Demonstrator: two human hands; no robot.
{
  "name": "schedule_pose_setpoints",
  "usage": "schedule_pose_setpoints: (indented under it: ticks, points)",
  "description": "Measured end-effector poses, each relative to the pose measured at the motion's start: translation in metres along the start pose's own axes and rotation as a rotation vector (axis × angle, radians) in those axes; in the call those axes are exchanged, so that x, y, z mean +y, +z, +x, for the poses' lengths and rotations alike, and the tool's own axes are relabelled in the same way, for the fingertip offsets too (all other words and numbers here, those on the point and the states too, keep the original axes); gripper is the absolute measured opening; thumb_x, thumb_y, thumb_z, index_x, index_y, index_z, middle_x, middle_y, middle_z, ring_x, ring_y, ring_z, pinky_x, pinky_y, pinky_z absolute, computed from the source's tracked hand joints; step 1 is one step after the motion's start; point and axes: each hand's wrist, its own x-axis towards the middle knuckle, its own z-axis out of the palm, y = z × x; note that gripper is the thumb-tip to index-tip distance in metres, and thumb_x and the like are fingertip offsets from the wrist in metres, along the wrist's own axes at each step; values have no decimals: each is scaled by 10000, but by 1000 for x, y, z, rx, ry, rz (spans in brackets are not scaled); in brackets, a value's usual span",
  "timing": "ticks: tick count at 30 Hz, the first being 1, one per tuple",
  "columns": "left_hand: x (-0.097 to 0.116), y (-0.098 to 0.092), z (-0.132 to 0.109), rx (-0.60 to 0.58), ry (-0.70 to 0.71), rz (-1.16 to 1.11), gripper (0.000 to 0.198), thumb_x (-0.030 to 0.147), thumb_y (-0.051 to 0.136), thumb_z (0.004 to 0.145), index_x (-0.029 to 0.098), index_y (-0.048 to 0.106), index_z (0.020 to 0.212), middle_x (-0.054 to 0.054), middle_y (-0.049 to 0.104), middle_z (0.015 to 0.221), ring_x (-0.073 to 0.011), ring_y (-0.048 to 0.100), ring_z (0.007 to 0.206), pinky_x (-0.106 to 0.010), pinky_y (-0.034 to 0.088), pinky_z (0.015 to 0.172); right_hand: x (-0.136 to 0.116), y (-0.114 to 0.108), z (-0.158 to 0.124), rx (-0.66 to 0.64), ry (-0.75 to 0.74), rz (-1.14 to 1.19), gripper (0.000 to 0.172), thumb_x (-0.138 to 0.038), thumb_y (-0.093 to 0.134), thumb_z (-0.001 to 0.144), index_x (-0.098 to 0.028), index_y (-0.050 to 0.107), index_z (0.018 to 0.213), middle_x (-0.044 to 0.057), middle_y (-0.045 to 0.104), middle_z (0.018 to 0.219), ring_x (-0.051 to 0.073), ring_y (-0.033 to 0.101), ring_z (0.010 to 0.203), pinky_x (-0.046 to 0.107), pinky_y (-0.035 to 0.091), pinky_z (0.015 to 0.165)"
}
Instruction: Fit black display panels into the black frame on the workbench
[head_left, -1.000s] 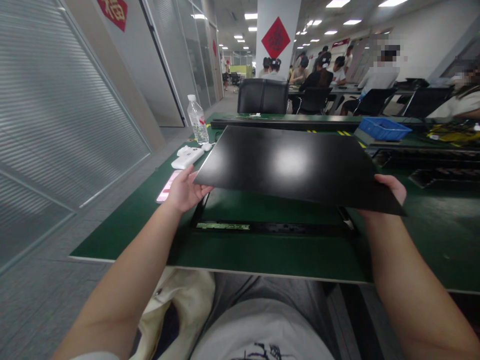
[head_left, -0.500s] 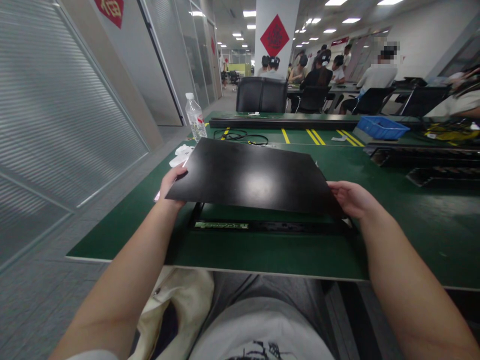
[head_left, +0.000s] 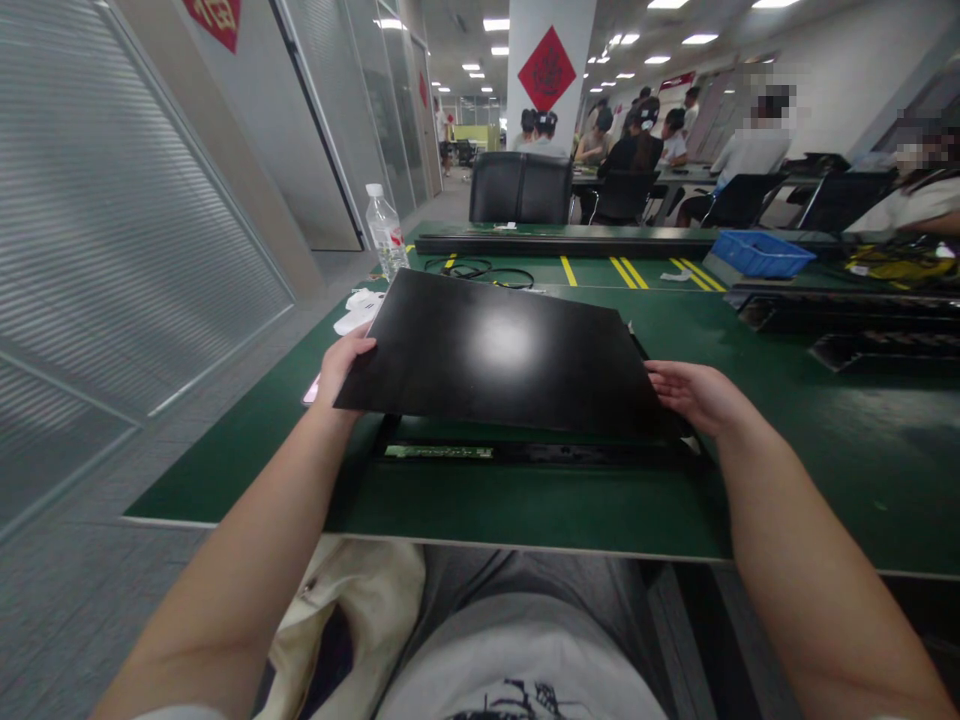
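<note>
On the near part of the green bench mat [head_left: 825, 470], centre: one thin, glossy black rectangular panel [head_left: 502, 350], held level just above a long black frame with a green circuit strip [head_left: 480, 452] that lies flat on the mat.

Left hand [head_left: 339, 368]: at the panel's near-left corner, thumb on top of the edge, other fingers hidden beneath it; pinching the panel.

Right hand [head_left: 694, 395]: at the panel's near-right corner, fingers curled about the edge, gripping it.

Step judged: panel being brought over the frame for seating. Next move calls for squaring the panel's edges to the frame and lowering it evenly.

Far left: clear plastic water bottle [head_left: 385, 232], white devices [head_left: 358, 312]. Far right: blue plastic bin [head_left: 761, 254]. Other people sit at far tables.
</note>
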Motion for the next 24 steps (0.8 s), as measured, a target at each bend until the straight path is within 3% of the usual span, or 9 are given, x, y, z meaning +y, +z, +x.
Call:
schedule_pose_setpoints:
  ticks: [3, 7, 13, 17, 24]
  points:
    - [-4, -1, 2, 15, -7, 0, 395, 292, 676, 598, 174, 789, 957, -47, 816, 947, -320, 755, 1005, -391, 624, 886, -3, 1, -3, 58, -15, -28, 243, -89, 681, 775, -167, 699, 1004, 92, 741, 767, 178, 707, 657, 247, 579, 579]
    - [-7, 0, 3, 58, -9, 23, 339, 277, 673, 606, 180, 795, 907, -33, 805, 870, -301, 761, 946, -343, 630, 785, -7, 4, -8, 116, -26, -96, 252, -79, 671, 772, -184, 678, 1001, 82, 737, 720, 193, 713, 625, 266, 586, 556]
    - [-10, 6, -1, 125, -16, 68, 236, 254, 724, 582, 204, 815, 794, 0, 784, 748, -276, 765, 796, -311, 620, 654, -10, 2, -11, 216, -61, -214, 310, -77, 636, 730, -174, 743, 1005, 82, 733, 676, 191, 695, 598, 243, 511, 507]
    - [-12, 9, -2, 95, -40, 99, 208, 249, 751, 575, 220, 820, 769, 0, 781, 724, -296, 776, 817, -321, 623, 670, -6, 0, -7, 266, -118, -292, 306, -101, 646, 702, -167, 792, 963, 84, 724, 654, 163, 635, 536, 231, 433, 479]
    - [-9, 10, -5, 83, -50, 149, 231, 246, 752, 579, 227, 813, 801, -2, 784, 739, -314, 783, 862, -340, 634, 716, 3, -1, -1, 299, -183, -326, 323, -109, 662, 706, -159, 800, 994, 68, 711, 622, 170, 660, 562, 239, 485, 525]
